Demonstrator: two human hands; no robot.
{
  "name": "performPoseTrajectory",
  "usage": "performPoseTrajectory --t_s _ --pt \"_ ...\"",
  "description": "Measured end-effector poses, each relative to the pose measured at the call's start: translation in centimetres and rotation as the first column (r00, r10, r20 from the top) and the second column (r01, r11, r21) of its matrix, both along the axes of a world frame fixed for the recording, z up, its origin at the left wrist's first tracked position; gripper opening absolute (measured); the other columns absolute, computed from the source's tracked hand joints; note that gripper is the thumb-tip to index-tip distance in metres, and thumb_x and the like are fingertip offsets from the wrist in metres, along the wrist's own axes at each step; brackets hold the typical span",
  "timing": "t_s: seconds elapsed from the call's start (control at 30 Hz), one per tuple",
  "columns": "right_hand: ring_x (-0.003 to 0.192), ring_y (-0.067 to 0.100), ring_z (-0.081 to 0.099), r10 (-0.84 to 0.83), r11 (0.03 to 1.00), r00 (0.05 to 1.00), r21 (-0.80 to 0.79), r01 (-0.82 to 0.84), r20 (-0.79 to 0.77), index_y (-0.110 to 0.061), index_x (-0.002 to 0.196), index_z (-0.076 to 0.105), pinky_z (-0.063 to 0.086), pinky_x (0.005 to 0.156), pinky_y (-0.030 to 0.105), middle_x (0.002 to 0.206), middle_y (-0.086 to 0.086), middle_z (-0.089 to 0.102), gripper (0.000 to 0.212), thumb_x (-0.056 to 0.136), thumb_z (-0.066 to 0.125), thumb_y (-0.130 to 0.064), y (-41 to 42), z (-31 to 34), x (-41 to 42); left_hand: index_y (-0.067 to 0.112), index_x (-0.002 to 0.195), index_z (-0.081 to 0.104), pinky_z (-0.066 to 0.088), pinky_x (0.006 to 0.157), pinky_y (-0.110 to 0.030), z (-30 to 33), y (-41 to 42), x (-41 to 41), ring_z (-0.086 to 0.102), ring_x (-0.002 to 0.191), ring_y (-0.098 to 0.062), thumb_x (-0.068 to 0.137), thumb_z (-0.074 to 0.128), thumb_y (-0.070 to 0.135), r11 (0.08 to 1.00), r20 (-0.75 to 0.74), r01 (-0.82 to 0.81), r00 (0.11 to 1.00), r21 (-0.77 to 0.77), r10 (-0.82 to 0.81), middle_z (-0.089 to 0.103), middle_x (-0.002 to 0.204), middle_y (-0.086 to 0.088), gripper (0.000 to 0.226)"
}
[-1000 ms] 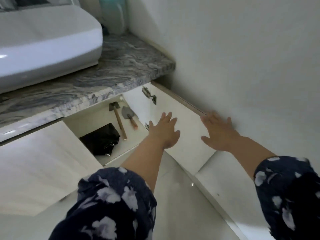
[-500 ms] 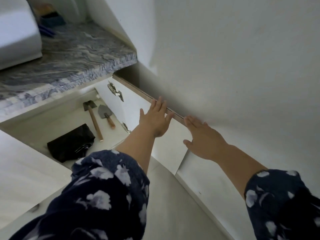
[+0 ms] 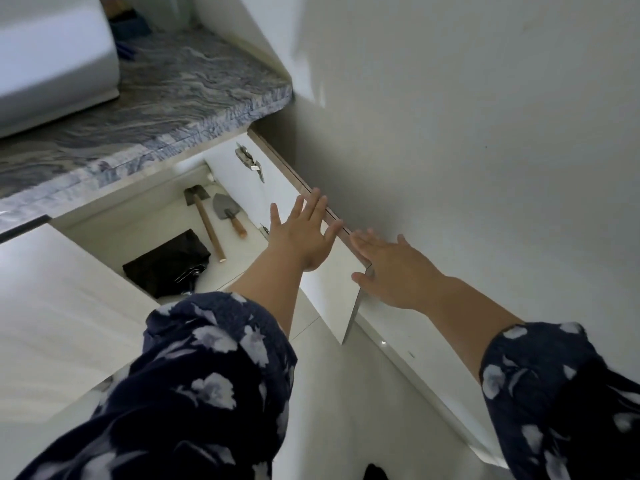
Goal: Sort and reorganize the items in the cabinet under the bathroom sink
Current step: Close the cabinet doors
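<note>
Wall (image 3: 485, 116): plain white, fills the right side of the view; a white skirting strip runs along its foot.

Floor (image 3: 339, 393): pale and glossy, below the cabinet.

Worktop (image 3: 166, 95): grey-blue veined stone, upper left, with a white sink (image 3: 52, 57) sitting on it at the far left edge of the view.

Cabinet (image 3: 114, 223): white, under the worktop, standing open. Left door (image 3: 52, 306) swung out toward the camera. Right door (image 3: 277, 188) swung fully back so its outer edge lies against the wall; two metal hinges show on its inner face.

Sleeves: dark blue with pale flower print, one on each forearm, lower part of the view.

Black bag (image 3: 166, 261): crumpled, shiny, lying on the cabinet floor toward the front.

Left hand (image 3: 301, 233): fingers straight and spread, holding nothing, palm laid flat on the inner face of the right door near its outer edge.

Right hand (image 3: 391, 268): fingers straight, holding nothing, at the door's free corner beside the wall; whether it presses the wall or the door edge cannot be told.

Hoe (image 3: 204, 220): dark metal head, long wooden handle, lying on the cabinet floor right of the bag.

Trowel (image 3: 227, 213): grey pointed blade, short wooden handle, just beside the hoe, nearer the right door.
</note>
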State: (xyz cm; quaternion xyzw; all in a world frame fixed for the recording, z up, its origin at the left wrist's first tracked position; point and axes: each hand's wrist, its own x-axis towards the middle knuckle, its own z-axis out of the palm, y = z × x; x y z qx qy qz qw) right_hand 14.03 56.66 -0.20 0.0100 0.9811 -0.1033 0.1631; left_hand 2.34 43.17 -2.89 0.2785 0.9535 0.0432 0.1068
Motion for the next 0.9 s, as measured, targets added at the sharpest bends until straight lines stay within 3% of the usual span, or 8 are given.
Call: performPoseTrajectory --t_s 0.13,0.27,0.33,0.4,0.47,0.57,0.73,0.9 --pt "0.146 0.018 0.023 -0.072 0.968 0.996 -0.245 0.055 -0.060 -0.032 0.149 0.027 0.020 0.118 0.041 0.157 0.002 0.026 0.047 0.103 0.029 -0.023 -4.2 0.1 0.2 0.030 0.153 -0.005 -0.010 0.114 -0.057 0.0 -4.7 0.4 -0.010 0.148 -0.015 0.093 0.008 0.066 1.000 0.002 0.014 1.000 -0.015 -0.014 -0.015 0.159 0.013 0.071" --pt "0.133 0.012 0.045 -0.193 0.872 0.968 -0.481 0.095 -0.160 -0.028 0.132 0.056 0.037 0.107 0.032 0.129 -0.002 0.062 0.036 0.096 0.052 -0.028 -8.6 -1.1 -0.5 0.037 0.151 -0.008 -0.007 0.115 -0.060 0.5 -9.4 -0.1 -0.014 0.148 -0.017 0.095 0.014 0.061 1.000 0.056 0.001 0.998 -0.031 0.001 -0.015 0.159 0.013 0.064" --pt "0.123 0.010 0.053 -0.263 0.829 0.951 -0.541 0.138 -0.161 -0.027 0.130 0.055 0.041 0.102 0.030 0.126 -0.006 0.063 0.038 0.092 0.058 -0.032 -10.7 -1.6 -1.2 0.039 0.150 -0.010 -0.009 0.113 -0.062 1.1 -11.4 -0.6 -0.019 0.146 -0.019 0.097 0.017 0.058 0.998 0.109 -0.016 0.994 -0.061 0.023 -0.018 0.158 0.011 0.062" --pt "0.133 0.015 0.043 -0.257 0.876 0.950 -0.457 0.152 -0.176 -0.024 0.139 0.042 0.036 0.108 0.034 0.142 -0.002 0.049 0.044 0.097 0.049 -0.031 -12.3 -2.1 -2.4 0.037 0.150 -0.011 -0.011 0.112 -0.062 1.6 -13.3 -0.9 -0.022 0.145 -0.020 0.100 0.018 0.050 0.996 0.140 -0.043 0.989 -0.073 0.053 -0.020 0.158 0.010 0.059" --pt "0.147 0.015 0.014 -0.149 0.949 0.979 -0.300 0.101 -0.141 -0.021 0.150 0.022 0.019 0.118 0.045 0.159 -0.002 0.020 0.052 0.101 0.038 -0.025 -13.7 -2.2 -4.1 0.033 0.151 -0.011 -0.013 0.112 -0.062 1.8 -15.5 -0.9 -0.023 0.145 -0.021 0.103 0.017 0.037 0.994 0.113 -0.061 0.991 -0.087 0.071 -0.020 0.159 0.009 0.056" --pt "0.148 0.013 -0.013 0.024 0.993 0.995 -0.110 -0.035 -0.098 -0.020 0.153 0.000 0.002 0.118 0.054 0.161 -0.006 -0.011 0.062 0.101 0.033 -0.018 -16.2 -1.9 -7.4 0.028 0.152 -0.012 -0.014 0.111 -0.060 2.0 -19.5 -0.7 -0.022 0.145 -0.020 0.102 0.018 0.025 0.982 0.042 -0.136 0.989 -0.129 0.142 -0.018 0.159 0.009 0.057" --pt "0.146 0.015 -0.021 0.244 0.969 0.964 0.061 -0.238 -0.103 -0.020 0.152 -0.014 -0.005 0.118 0.054 0.157 -0.006 -0.026 0.084 0.088 0.036 0.004 -21.7 -1.4 -12.5 0.022 0.151 -0.013 -0.020 0.109 -0.060 1.0 -23.4 0.6 -0.024 0.145 -0.018 0.101 0.007 0.042 0.933 -0.129 -0.265 0.962 -0.246 0.239 -0.023 0.158 0.005 0.058" --pt "0.145 0.023 -0.023 0.399 0.901 0.911 0.229 -0.368 -0.107 -0.018 0.149 -0.022 -0.007 0.119 0.050 0.156 -0.002 -0.029 0.087 0.086 0.033 0.006 -23.0 -1.8 -15.1 0.013 0.148 -0.021 -0.025 0.105 -0.058 -0.3 -24.5 1.3 -0.024 0.145 -0.018 0.098 0.003 0.053 0.883 -0.220 -0.428 0.896 -0.193 0.387 -0.028 0.156 -0.001 0.068"
